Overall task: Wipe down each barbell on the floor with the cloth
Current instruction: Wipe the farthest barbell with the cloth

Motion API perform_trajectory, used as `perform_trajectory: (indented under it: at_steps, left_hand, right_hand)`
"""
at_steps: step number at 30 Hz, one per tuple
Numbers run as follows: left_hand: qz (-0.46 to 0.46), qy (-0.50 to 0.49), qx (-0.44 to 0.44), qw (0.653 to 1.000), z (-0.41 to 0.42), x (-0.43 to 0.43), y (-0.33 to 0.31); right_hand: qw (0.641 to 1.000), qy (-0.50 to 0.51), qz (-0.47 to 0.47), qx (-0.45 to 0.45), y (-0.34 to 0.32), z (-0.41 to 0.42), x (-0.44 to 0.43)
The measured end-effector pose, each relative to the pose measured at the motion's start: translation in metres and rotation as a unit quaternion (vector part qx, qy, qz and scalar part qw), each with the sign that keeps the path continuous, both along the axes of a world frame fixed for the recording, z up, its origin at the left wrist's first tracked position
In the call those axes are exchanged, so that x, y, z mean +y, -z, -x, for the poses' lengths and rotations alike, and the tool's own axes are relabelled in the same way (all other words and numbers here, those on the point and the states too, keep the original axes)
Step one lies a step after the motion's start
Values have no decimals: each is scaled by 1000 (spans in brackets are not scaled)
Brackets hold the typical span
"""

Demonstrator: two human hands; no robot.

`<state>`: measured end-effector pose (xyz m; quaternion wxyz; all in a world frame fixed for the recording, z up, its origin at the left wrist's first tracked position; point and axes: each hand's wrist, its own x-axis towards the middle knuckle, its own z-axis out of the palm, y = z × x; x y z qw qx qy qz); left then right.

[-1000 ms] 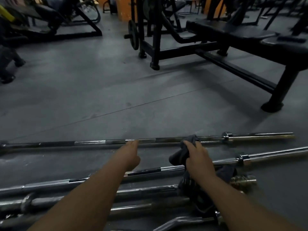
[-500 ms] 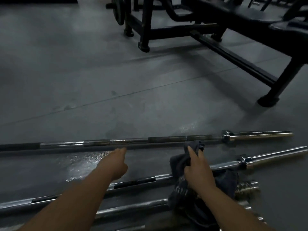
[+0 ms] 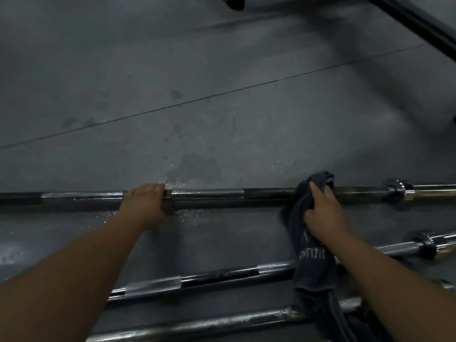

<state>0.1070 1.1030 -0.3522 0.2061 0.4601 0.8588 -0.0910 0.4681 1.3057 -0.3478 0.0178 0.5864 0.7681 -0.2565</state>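
1. the far barbell [image 3: 266, 196] lies left to right across the grey floor [image 3: 197, 95], with its chrome collar [image 3: 396, 190] towards the right end of the shaft.
2. the left hand [image 3: 144, 206] is clamped on this bar, left of its middle, with fingers curled over the far side of the shaft.
3. the right hand [image 3: 325, 213] is well apart from the left, further right on the same bar. its fingers are closed round a bunched dark cloth [image 3: 308, 245] and hold it against the shaft.
4. the cloth's top fold lies over the bar, left of the collar. the rest trails towards the near side. it has pale lettering, too blurred to read.
5. the trailing cloth crosses a second barbell [image 3: 217, 277], which lies nearer and slants up to the right, with knurled and smooth bands along it.
6. a third barbell [image 3: 197, 323], dull and marked, lies nearest of all, and the cloth's tail reaches it.
7. wet specks [image 3: 177, 182] glisten on the floor around the left hand, on both sides of the far bar.
8. a black equipment frame [image 3: 419, 23] crosses the far right corner.
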Motion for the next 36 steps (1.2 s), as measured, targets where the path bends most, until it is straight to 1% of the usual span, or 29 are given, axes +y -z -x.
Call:
perform_trajectory:
  at_steps: [1,3,7,10,12,14,15,17,18,19,20,22,24,25,26,27,28,29,30,32,33,34,36]
  left_hand:
    - [8,9,10,1000,2,-1,4]
    - [-8,10,27,1000,2,-1,11]
    - [-45,1,48,998,-5,-8,21]
    - [-60,35,43,997,-6,-19,17]
    - [-30,71,40,996,-3,-23,7]
    - [12,117,34,992,5,-28,-3]
    - [27,147,31,988,10,-31,-8]
    - [31,201,18,979,23,-36,-12]
    - [23,213,10,977,29,-38,-11]
    - [14,217,-2,976,31,-40,-8]
    - [6,217,-12,976,30,-42,-4]
    - [-13,201,-27,979,23,-49,10]
    - [-76,185,-37,979,20,-60,25]
    - [-110,193,-33,974,21,-63,31]
    - [-130,205,-26,970,23,-64,34]
    - [-141,216,-19,966,25,-65,36]
    - [-142,215,-13,966,25,-65,37]
    - [-139,206,-4,969,24,-63,39]
    - [-131,191,10,973,22,-59,40]
    - [-92,156,39,983,17,-50,40]
    - [-72,144,48,986,17,-45,40]
    - [-51,135,48,988,18,-42,39]
    - [-12,124,29,992,21,-35,34]
  right_hand:
    - [1000,9,1,-14,3,-3,5]
    - [999,16,-9,-29,9,-5,12]
    - [998,-5,-50,-26,25,22,-4]
    - [993,-96,-61,22,28,60,-40]
    - [986,-154,-55,39,27,65,-57]
    - [977,-198,-74,37,25,47,-52]
    - [977,-196,-79,21,26,32,-45]
    - [991,-109,-78,-15,23,8,-31]
    - [995,-64,-77,-11,22,10,-32]
    - [996,-44,-77,5,22,21,-41]
    - [995,-53,-74,30,25,39,-58]
    - [987,-139,-50,59,31,72,-95]
    - [974,-216,-37,60,25,75,-99]
    - [976,-212,-38,39,23,64,-86]
    - [983,-177,-40,6,23,46,-69]
    - [991,-119,-54,-32,22,29,-54]
    - [994,-58,-76,-60,20,19,-49]
    - [993,-35,-95,-68,21,23,-55]
    - [992,-40,-104,-65,24,39,-68]
    - [993,-90,-80,-10,30,87,-106]
    - [991,-122,-52,17,28,107,-121]
    - [987,-154,-27,27,23,118,-127]
    - [978,-204,-30,22,17,104,-113]
